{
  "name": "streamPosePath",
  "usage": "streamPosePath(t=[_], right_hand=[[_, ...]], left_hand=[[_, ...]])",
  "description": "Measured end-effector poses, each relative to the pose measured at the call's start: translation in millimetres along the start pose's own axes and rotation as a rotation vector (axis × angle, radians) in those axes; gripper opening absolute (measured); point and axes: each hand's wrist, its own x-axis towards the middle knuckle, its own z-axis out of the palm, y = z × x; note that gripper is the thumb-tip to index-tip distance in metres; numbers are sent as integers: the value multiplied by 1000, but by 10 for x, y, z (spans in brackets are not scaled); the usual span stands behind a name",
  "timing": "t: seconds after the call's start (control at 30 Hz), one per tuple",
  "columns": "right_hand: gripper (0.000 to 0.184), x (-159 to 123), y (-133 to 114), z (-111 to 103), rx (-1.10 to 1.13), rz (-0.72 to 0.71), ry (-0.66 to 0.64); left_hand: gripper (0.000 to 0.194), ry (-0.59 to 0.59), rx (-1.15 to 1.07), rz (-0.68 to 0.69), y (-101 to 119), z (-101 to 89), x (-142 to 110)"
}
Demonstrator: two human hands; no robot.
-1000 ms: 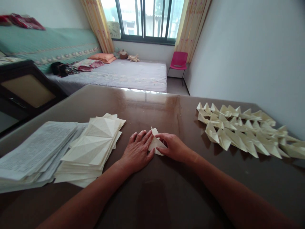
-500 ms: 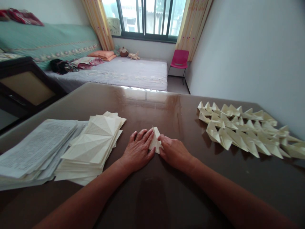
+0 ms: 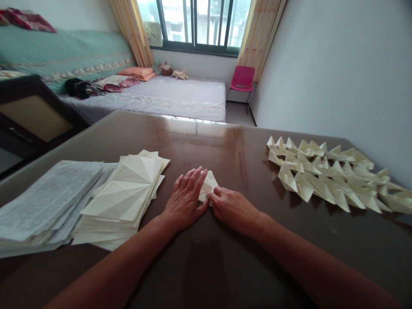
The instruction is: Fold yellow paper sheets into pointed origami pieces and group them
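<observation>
A small piece of folded cream paper (image 3: 210, 182) lies on the brown table between my hands. My left hand (image 3: 184, 196) rests beside it, fingers stretched out and overlapping its left side. With fingers curled, my right hand (image 3: 232, 207) pinches the paper's lower right edge. Part of the paper is hidden under both hands. To the left is a stack of creased cream paper squares (image 3: 128, 189). Over on the right stand several rows of folded pointed paper pieces (image 3: 322, 171).
A pile of printed sheets (image 3: 54, 197) lies at the far left of the glossy brown table (image 3: 206, 266). Beyond the table are a bed (image 3: 180, 96), a pink chair (image 3: 242, 79) and a dark cabinet (image 3: 35, 107). A white wall (image 3: 337, 73) runs along the right.
My left fingers have lifted and shifted a little, uncovering more of the paper's upper part. My right hand has moved slightly left and down along the paper's edge.
</observation>
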Motion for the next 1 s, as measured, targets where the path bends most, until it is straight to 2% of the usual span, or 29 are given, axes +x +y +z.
streamPosePath(t=[0.1, 0.2, 0.27, 0.37, 0.47, 0.57, 0.77, 0.9, 1.0], right_hand=[[24, -3, 13, 8, 17, -28, 12], [26, -24, 52, -28, 58, -72, 21], [23, -30, 102, -66, 116, -101, -11], [28, -10, 189, -88, 158, -64, 9], [38, 16, 233, -54, 78, -4, 45], [45, 1, 211, -43, -21, -38, 15], [36, -110, 45, -190, -161, -51, -113], [30, -204, -101, -281, -186, -54, -193], [24, -268, -117, -356, -153, -70, -216]], left_hand=[[56, -56, 0, 104, -15, -20, 8], [50, -106, -6, 131, -41, -23, 0], [50, -120, 0, 122, -58, -25, -12], [54, -143, 7, 124, -75, -37, -30], [59, -162, 6, 138, -78, -51, -37], [58, -172, 12, 123, -73, -56, -33], [57, -199, 25, 99, -91, -35, -15], [57, -173, 21, 96, -94, -41, -10], [48, -129, 0, 76, -87, -63, 13]])
